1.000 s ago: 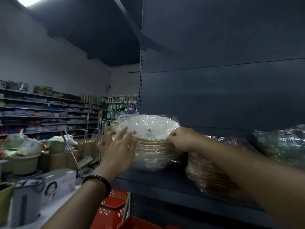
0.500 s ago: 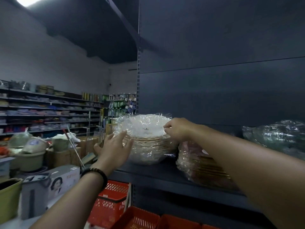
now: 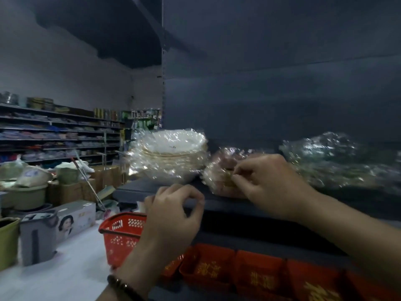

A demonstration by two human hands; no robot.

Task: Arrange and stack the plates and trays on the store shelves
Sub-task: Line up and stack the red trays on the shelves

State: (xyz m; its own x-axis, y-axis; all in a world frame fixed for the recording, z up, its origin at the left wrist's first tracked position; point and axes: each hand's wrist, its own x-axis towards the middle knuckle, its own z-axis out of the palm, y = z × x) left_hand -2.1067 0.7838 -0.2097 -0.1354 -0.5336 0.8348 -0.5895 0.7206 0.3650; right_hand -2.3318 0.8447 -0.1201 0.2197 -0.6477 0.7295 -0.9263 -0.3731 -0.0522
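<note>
A stack of white gold-rimmed plates wrapped in clear plastic (image 3: 173, 155) stands at the left end of the dark shelf (image 3: 156, 187). Right of it lies a second wrapped stack of brownish plates (image 3: 219, 177). My right hand (image 3: 271, 183) reaches over the shelf edge, and its fingertips pinch the plastic wrap of that second stack. My left hand (image 3: 173, 216) hovers in front of the shelf edge with fingers loosely curled, holding nothing. The image is motion-blurred.
More plastic-wrapped ware (image 3: 338, 159) sits on the shelf's right. Red baskets (image 3: 123, 233) and red trays (image 3: 260, 276) line the level below. A boxed appliance (image 3: 71, 222), green tubs (image 3: 28, 192) and cardboard boxes crowd the left; stocked shelves run along the far wall.
Both hands let go of the white plate stack. My right hand moved right onto the brownish stack. My left hand dropped back and down in front of the shelf edge. The view tilted downward.
</note>
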